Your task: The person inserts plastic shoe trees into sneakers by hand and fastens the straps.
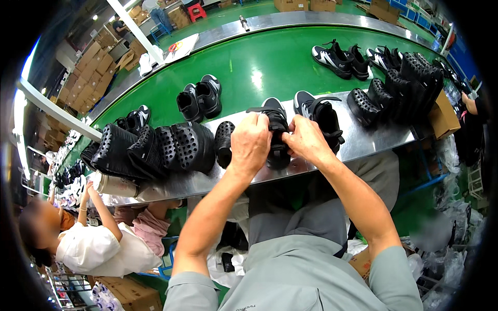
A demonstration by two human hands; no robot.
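A black sneaker [278,122] with a grey-white toe lies between my hands on the metal ledge, toe pointing away from me. My left hand [251,141] is closed on its left side near the laces, and a dark lace or strap end sticks out beyond the knuckles. On the other side, the fingers of my right hand [307,138] pinch the sneaker near its opening. What exactly lies between the fingertips is partly hidden. Just right of it rests a matching sneaker [327,120] with loose laces. A black perforated shoe-shaped piece [223,142] stands beside my left hand.
Stacks of black perforated pieces stand left [193,146] and right [397,90] on the metal ledge [358,139]. Sneaker pairs [201,98] sit on the green belt [254,62]. A cardboard box [444,116] is at the right end. A person in white [106,249] sits at left.
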